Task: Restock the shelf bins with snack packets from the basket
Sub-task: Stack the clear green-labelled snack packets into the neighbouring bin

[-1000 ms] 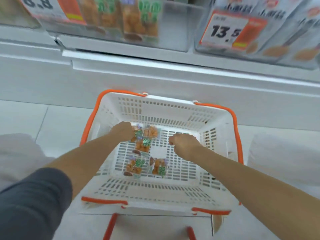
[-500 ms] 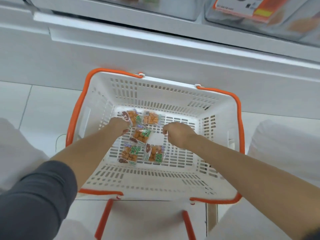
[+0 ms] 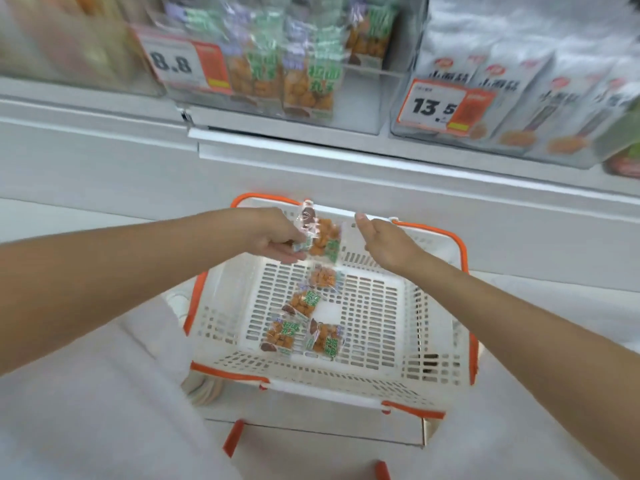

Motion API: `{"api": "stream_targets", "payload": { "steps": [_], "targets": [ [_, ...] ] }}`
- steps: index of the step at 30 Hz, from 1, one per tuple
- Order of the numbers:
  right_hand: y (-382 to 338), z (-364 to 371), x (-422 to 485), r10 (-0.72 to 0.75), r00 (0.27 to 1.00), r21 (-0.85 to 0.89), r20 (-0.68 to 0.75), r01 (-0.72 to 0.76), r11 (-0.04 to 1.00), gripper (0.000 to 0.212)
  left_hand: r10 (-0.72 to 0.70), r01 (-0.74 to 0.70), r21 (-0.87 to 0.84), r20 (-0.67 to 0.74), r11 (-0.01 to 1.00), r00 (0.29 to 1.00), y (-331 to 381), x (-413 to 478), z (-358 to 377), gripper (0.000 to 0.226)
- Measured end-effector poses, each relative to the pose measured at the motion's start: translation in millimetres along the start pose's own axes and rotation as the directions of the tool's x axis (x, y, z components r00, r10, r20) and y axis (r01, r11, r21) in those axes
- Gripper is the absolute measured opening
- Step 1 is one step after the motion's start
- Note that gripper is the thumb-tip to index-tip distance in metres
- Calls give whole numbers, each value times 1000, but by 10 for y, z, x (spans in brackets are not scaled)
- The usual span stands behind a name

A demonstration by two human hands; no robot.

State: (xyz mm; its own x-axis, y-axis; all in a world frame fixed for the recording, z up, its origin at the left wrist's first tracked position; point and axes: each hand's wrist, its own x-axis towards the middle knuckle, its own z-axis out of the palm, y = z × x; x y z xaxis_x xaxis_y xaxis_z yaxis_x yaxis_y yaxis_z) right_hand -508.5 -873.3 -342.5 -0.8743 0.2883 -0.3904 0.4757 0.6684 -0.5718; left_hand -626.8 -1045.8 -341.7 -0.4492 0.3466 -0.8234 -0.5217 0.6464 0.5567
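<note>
My left hand (image 3: 273, 237) pinches a clear snack packet (image 3: 322, 235) of orange puffs, held above the far rim of the white basket (image 3: 433, 341) with orange handles. My right hand (image 3: 384, 242) hovers just right of that packet with relaxed fingers and holds nothing. Several more of the same packets (image 3: 301, 323) lie on the basket floor. Up on the shelf, a clear bin (image 3: 277, 71) holds matching packets behind an 8.8 price tag (image 3: 183, 62).
A second clear bin (image 3: 519, 98) at upper right carries white packets and a 13.5 tag. The white shelf ledge (image 3: 346, 157) juts out between the bins and the basket. My knees in light trousers flank the basket on the tiled floor.
Both hands rose out of the basket toward its far rim. My left hand lifted a packet from the basket floor, and the view tilted up so the shelf bins show.
</note>
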Motion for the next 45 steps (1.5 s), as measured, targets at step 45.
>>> {"api": "stream_targets", "payload": {
  "steps": [45],
  "targets": [
    [-531,-953,-100,-265,964,119,-34,267,956,17,689,-688,219,84,692,720,526,-520,-184,17]
  ]
}}
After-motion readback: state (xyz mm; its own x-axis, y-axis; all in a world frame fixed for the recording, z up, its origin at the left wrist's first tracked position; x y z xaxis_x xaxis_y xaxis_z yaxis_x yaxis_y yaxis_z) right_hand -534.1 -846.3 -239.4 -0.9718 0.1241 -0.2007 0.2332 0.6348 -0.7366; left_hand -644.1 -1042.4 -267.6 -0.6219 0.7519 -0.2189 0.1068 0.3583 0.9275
